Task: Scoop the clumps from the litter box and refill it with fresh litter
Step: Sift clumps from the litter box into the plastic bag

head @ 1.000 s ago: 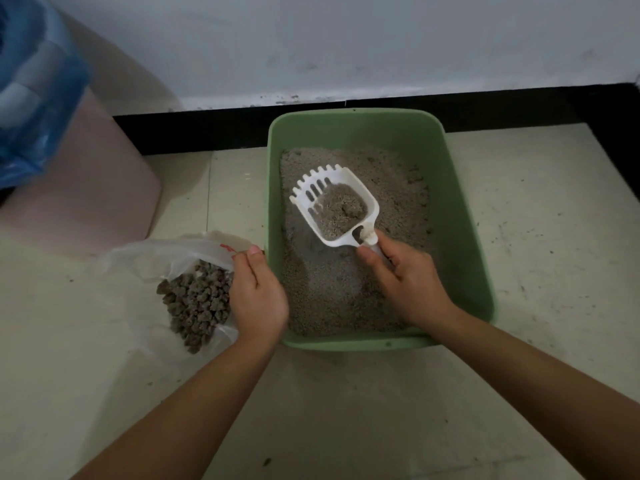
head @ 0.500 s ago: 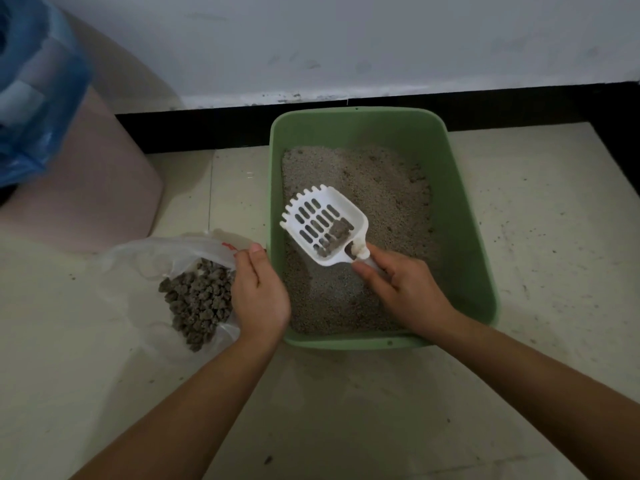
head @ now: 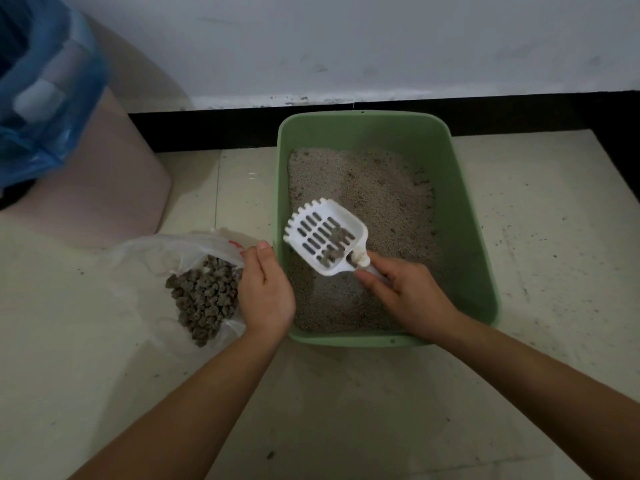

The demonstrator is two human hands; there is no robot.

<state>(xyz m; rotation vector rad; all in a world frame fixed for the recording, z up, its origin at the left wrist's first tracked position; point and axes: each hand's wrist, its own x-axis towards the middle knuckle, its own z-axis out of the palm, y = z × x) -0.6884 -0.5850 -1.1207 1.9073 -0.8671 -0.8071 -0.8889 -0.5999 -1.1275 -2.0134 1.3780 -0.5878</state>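
The right hand (head: 412, 299) grips the handle of the white scoop (head: 323, 237), which carries a few clumps (head: 337, 237) above the litter (head: 381, 188), close to the left wall of the green litter box (head: 360, 341). Just outside that wall, the left hand (head: 268, 292) pinches the rim of the plastic bag (head: 166, 251), which lies open on the floor (head: 554, 237) near a pink bin (head: 104, 188).

Home floor: litter box (head: 467, 216), bin (head: 114, 188)
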